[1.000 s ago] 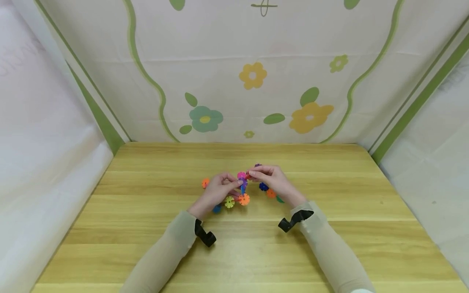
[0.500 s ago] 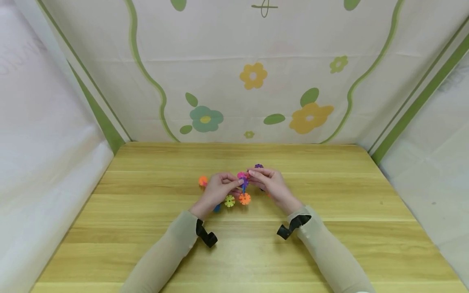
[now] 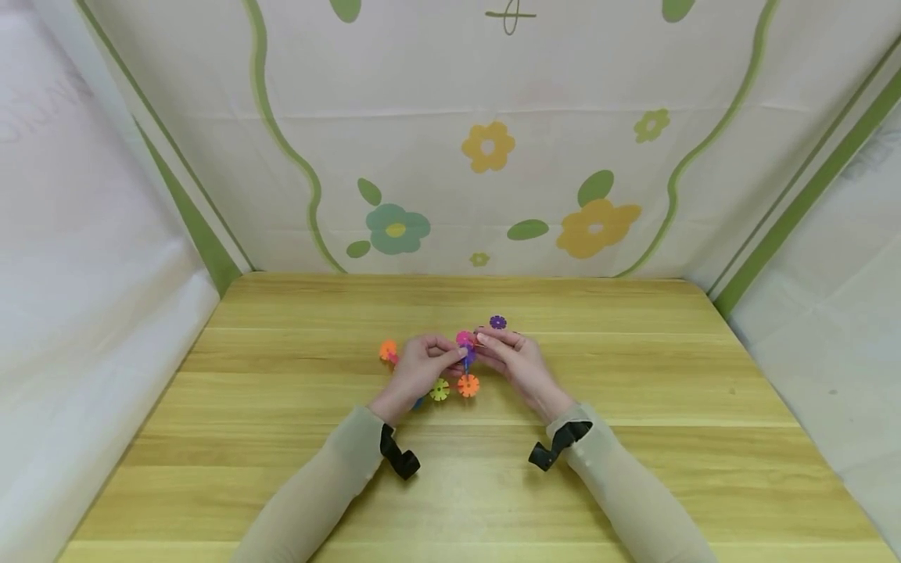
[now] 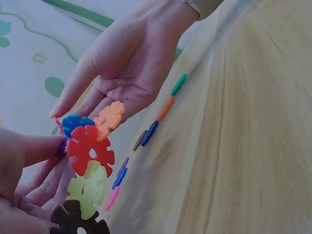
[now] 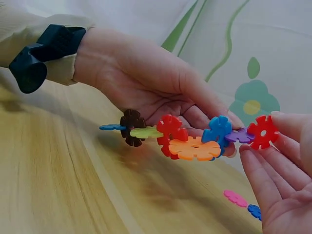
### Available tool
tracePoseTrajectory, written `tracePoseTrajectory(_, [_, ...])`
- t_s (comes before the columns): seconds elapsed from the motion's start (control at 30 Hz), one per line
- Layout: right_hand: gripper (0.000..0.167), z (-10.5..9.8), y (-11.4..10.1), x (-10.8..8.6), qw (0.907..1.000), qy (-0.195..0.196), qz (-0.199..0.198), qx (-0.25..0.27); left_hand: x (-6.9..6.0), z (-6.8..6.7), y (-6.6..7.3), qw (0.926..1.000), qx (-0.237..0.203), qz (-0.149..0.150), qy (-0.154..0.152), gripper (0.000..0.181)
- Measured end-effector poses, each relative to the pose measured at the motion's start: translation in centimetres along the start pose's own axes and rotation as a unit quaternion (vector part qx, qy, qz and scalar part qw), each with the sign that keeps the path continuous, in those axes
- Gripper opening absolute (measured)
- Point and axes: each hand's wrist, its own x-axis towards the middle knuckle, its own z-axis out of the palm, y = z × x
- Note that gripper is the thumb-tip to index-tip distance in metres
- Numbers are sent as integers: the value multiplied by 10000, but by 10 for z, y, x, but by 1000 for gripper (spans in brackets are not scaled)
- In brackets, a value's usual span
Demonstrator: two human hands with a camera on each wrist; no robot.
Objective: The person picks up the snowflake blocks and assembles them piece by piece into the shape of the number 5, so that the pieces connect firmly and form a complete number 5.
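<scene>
In the right wrist view, my left hand (image 5: 146,78) pinches a purple notched flower disc (image 5: 239,135) near one end of a linked chain. My right hand (image 5: 287,180) pinches the red disc (image 5: 263,132) at that end, between thumb and fingers. The red disc meets the purple one edge to edge; how deep its slot sits cannot be told. Along the chain follow a blue disc (image 5: 218,130), an orange disc (image 5: 195,149), another red, a yellow-green disc (image 4: 88,190) and a dark brown disc (image 4: 80,219). Both hands are close together above the table.
More flower discs lie on the wooden table (image 3: 450,485): a purple one (image 3: 497,321) behind my right hand, a pink one (image 4: 112,198), and a row with green (image 4: 179,84) and orange (image 4: 165,108). Another orange disc (image 3: 389,350) is left of my left hand. A floral cloth wall stands behind.
My right hand has shifted slightly left and nearer, and now covers the blue, orange and green discs in the head view. My left hand stays almost in place with the chain.
</scene>
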Motion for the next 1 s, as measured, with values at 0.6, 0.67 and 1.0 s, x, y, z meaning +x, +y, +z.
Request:
tracePoseTrajectory(0.6, [54,-8,-4,7,9965,-334,-266,-714,4,-1,2,9997,66,-129,198,19])
tracePoseTrajectory(0.67, [58,-11,-8,11,9947,-311,-291,-934,5,-3,4,9996,45,-96,242,19])
tracePoseTrajectory(1.0, [50,-17,-13,49,9506,-290,-572,-3037,5,-15,10,9991,109,-181,365,21])
